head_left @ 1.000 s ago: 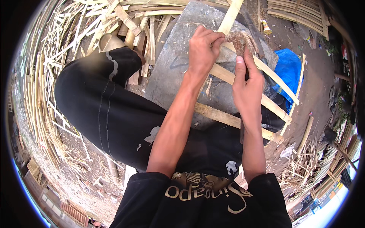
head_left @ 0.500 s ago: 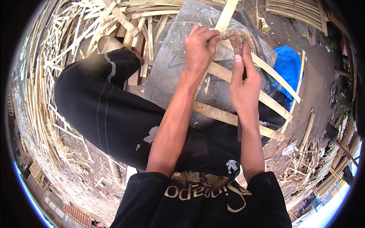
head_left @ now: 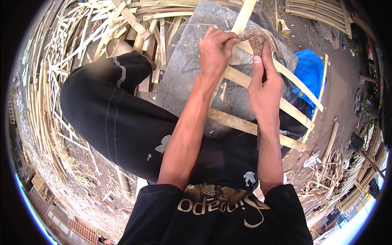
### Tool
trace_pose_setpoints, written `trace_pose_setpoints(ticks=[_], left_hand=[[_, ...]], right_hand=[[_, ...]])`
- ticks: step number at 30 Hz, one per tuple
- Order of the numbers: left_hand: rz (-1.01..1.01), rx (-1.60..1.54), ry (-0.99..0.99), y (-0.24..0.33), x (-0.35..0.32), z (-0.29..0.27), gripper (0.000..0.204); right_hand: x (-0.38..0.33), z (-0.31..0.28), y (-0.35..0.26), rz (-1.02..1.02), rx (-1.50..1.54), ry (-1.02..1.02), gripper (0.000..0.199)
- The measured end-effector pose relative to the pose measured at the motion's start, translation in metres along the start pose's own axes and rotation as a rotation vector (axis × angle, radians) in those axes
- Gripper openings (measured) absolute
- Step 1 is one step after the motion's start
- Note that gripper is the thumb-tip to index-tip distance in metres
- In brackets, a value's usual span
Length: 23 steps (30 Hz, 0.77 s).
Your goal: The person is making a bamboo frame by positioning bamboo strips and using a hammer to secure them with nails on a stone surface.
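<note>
My right hand [head_left: 265,87] grips a rusty claw hammer [head_left: 256,41] close under its head, with thumb and forefinger stretched along it. Part of the handle is hidden behind the hand and wrist. Beside the hammer's striking end, my left hand [head_left: 214,47] is closed in a pinch at a pale bamboo slat [head_left: 244,18]; whatever sits between the fingertips is too small to make out. Several bamboo slats [head_left: 234,121] form a frame across my lap and a grey board [head_left: 175,87], joined on the right by a crosswise slat [head_left: 312,126].
A heap of split bamboo [head_left: 87,30] lies at the far left, with long poles [head_left: 41,118] along the left side. Blue plastic sheeting [head_left: 307,69] is beside the board. Slatted bamboo panels [head_left: 320,14] stand at the far right, and offcuts [head_left: 326,173] litter the near right.
The hammer head has tilted slightly in my right hand, and both hands appear a touch farther right. The bamboo frame stays in nearly the same place.
</note>
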<state>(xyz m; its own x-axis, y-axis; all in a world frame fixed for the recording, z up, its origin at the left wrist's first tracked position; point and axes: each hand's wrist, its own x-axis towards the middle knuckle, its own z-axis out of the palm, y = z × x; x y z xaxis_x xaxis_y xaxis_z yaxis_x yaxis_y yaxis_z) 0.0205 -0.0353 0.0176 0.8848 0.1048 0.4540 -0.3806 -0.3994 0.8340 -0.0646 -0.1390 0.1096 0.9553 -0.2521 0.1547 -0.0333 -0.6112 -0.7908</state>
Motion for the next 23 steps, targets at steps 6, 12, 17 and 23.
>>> trace_pose_setpoints(ticks=[6,12,17,23], left_hand=[[-0.024,-0.015,0.012,-0.001,0.000,0.004,0.011],[0.003,0.001,-0.028,-0.002,-0.002,-0.001,0.019],[0.023,0.041,-0.012,-0.005,0.000,0.003,0.025],[-0.017,0.027,-0.172,-0.015,-0.001,-0.005,0.026]], right_hand=[[0.000,-0.003,-0.001,0.010,-0.033,-0.019,0.045],[-0.016,-0.035,-0.020,0.438,0.664,-0.103,0.052],[-0.050,-0.068,-0.010,0.754,0.927,-0.080,0.057],[-0.074,-0.075,0.001,0.770,0.888,-0.190,0.068]])
